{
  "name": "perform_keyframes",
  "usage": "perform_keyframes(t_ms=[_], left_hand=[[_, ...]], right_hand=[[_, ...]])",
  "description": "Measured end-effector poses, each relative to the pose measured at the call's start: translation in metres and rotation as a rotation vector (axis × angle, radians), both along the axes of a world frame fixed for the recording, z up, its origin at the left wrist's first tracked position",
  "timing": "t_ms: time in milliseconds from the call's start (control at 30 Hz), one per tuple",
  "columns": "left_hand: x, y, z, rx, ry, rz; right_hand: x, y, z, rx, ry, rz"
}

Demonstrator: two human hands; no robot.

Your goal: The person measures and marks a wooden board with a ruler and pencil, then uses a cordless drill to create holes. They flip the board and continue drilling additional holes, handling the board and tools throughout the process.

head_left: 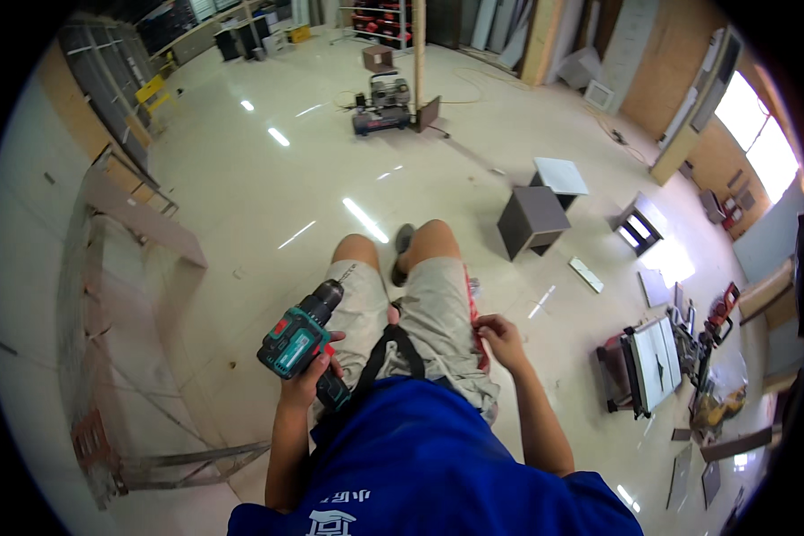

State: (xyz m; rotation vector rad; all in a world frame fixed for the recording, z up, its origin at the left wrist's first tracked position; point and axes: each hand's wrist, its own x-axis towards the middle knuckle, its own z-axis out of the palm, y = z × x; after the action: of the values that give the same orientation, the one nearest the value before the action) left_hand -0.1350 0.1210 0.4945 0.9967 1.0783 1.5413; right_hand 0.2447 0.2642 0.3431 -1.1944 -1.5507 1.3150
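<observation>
My left hand point(305, 380) is wrapped round the grip of a teal and black cordless drill point(293, 344) with red accents. The drill is tilted, its black chuck point(329, 290) pointing up and to the right above my left thigh. Beside my right thigh hangs a red strip or bag point(475, 313), which my right hand point(500, 338) touches. The right fingers are bent together there, and whatever they may pinch is hidden. A black strap point(391, 353) lies across the lap of my beige shorts point(429, 313).
Ahead stands an air compressor point(382, 105) by a post point(420, 49). Box-shaped stools point(533, 219) are at the right, with a table saw point(654, 366) nearer. A wooden board point(143, 214) leans at the left. Loose panels point(679, 478) lie at the lower right on the glossy floor point(241, 170).
</observation>
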Motion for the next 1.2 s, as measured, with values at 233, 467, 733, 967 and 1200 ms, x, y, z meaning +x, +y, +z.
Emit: perform_keyframes(t_ms=[233, 467, 733, 967, 1200], left_hand=[[0.012, 0.024, 0.000, -0.023, 0.123, -0.146], [0.013, 0.057, -0.080, -0.189, 0.095, -0.095], [-0.001, 0.121, -0.145, -0.799, -0.374, -0.006], [0.012, 0.137, -0.159, -0.832, -0.208, -0.087], [0.048, 0.173, -0.135, -0.862, -0.129, -0.169]], right_hand=[[-0.013, 0.010, 0.028, 0.018, 0.040, -0.199], [-0.196, 0.049, 0.015, 0.160, 0.534, 0.083], [-0.252, 0.049, -0.038, -0.753, 0.573, 0.014], [-0.223, 0.041, -0.013, -0.749, 0.545, -0.027], [-0.194, 0.018, -0.020, -0.088, 0.252, 0.033]])
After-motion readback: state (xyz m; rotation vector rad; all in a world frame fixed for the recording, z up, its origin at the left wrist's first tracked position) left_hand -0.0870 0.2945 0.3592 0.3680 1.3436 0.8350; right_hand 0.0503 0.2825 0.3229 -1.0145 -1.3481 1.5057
